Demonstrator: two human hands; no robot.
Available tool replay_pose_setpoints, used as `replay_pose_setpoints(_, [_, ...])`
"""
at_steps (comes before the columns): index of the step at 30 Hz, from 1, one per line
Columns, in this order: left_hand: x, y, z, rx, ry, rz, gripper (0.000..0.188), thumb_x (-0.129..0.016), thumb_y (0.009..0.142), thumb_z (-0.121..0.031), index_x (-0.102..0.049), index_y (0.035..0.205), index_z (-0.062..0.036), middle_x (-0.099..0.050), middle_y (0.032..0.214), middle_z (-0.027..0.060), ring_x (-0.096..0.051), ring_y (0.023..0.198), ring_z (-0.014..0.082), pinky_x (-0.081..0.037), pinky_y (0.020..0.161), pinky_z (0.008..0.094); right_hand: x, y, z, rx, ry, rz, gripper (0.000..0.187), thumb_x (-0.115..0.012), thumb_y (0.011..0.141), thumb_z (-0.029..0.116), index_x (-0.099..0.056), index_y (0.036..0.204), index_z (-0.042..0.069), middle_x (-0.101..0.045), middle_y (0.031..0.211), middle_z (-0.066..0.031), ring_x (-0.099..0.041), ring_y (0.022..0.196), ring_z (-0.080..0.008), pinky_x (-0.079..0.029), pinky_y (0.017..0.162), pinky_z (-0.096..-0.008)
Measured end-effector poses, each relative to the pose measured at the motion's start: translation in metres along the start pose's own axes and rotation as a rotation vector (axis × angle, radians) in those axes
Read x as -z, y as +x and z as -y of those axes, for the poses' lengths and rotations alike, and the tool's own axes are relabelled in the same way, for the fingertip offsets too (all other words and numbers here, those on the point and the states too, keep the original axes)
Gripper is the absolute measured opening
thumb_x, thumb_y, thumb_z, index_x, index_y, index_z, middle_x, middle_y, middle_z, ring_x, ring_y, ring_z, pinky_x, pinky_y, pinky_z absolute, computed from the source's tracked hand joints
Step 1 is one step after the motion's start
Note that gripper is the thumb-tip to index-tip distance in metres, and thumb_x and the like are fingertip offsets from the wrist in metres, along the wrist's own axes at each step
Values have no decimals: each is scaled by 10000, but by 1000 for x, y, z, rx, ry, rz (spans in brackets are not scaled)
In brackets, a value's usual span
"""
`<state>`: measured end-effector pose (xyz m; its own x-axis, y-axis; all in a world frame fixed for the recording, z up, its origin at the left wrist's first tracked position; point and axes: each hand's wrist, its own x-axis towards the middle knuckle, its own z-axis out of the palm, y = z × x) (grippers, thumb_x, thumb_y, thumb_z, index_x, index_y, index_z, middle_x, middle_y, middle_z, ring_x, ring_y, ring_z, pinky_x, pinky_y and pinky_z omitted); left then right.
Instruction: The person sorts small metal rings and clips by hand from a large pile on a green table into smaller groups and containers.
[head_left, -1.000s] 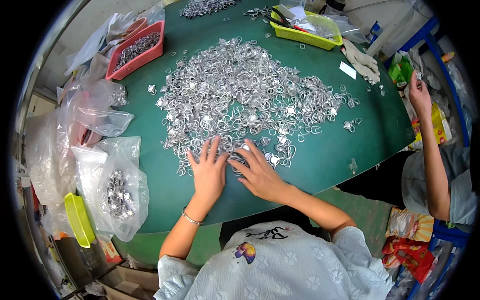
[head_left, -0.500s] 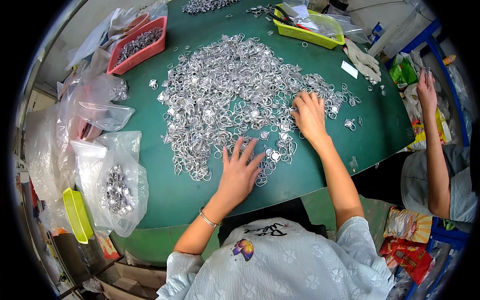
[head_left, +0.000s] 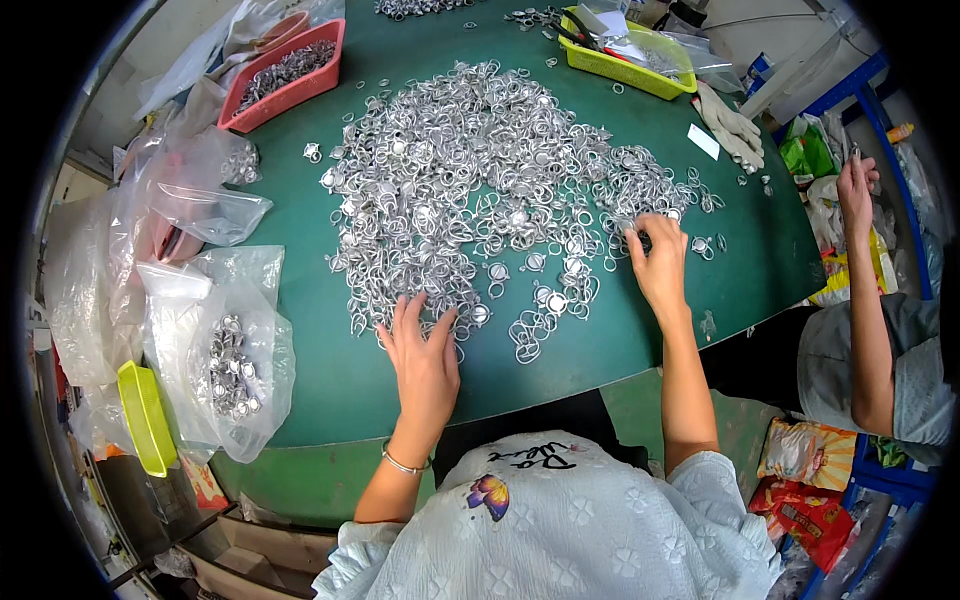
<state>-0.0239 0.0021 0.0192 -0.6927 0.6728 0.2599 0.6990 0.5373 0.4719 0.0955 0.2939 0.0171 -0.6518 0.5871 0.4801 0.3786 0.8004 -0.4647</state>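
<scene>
A large heap of small silver metal ring pieces [head_left: 450, 150], several bearing flat round discs, covers the middle of the green table [head_left: 330, 400]. My left hand [head_left: 422, 360] lies at the heap's near left edge, fingers spread and their tips on the pieces. Over the right end of the heap, my right hand [head_left: 660, 270] rests with bent fingers and the thumb held apart; no piece shows in its grasp, though the fingertips are partly hidden among the rings. A small loose cluster of rings [head_left: 528, 340] sits between my hands.
A red basket [head_left: 290, 98] of metal pieces stands far left, a yellow-green basket [head_left: 630, 72] with tools far right. On the left lies a clear bag [head_left: 265, 400] holding rings. A glove [head_left: 730, 125] and white card [head_left: 703, 141] are at right, near another person's hand [head_left: 857, 190].
My left hand has moved left along the heap's near edge, uncovering pieces between the hands. My right hand has drawn right and nearer. The other person's hand has shifted slightly.
</scene>
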Motion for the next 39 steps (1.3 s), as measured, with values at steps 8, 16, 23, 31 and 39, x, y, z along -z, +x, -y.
replay_pose_setpoints(8, [-6,-28,-42,862,-1955,559,393,-494,948,-184,-448,1291,4,-593,1051,129,-592,929,199,-494,775,281,23,-55,86,7,743,785,149,-680,777,91,-639,911,38,-598,1003,-78,-537,1003,-222,-404,898,-343])
replay_pose_setpoints(16, [-25,-65,-27,962,-2014,749,329,-491,936,-118,-504,1231,26,-633,932,134,-609,767,153,-515,667,238,-1,-48,77,288,-66,355,163,-702,722,134,-619,841,59,-492,1241,-75,-408,1165,-325,-308,957,-454])
replay_pose_setpoints(23, [-14,-62,-29,930,-2172,535,423,-469,938,-99,-382,1335,19,-477,1306,188,-469,1214,283,-411,996,389,18,-67,100,-8,589,622,119,-684,768,116,-621,835,42,-574,1115,-91,-478,1127,-269,-361,959,-373])
replay_pose_setpoints(31, [-19,-74,-26,991,-2148,625,250,-515,940,-145,-543,1143,-3,-530,847,41,-418,625,54,-346,473,164,-32,-53,93,169,-214,288,268,-736,705,226,-632,854,29,-518,1193,-103,-409,1157,-310,-281,948,-446])
replay_pose_setpoints(39, [9,-59,-33,1164,-2149,288,317,-507,949,-265,-543,1170,-40,-589,913,72,-539,652,86,-434,506,201,-3,-64,127,34,502,713,175,-713,747,191,-651,844,59,-587,1148,-92,-512,1081,-287,-333,970,-405])
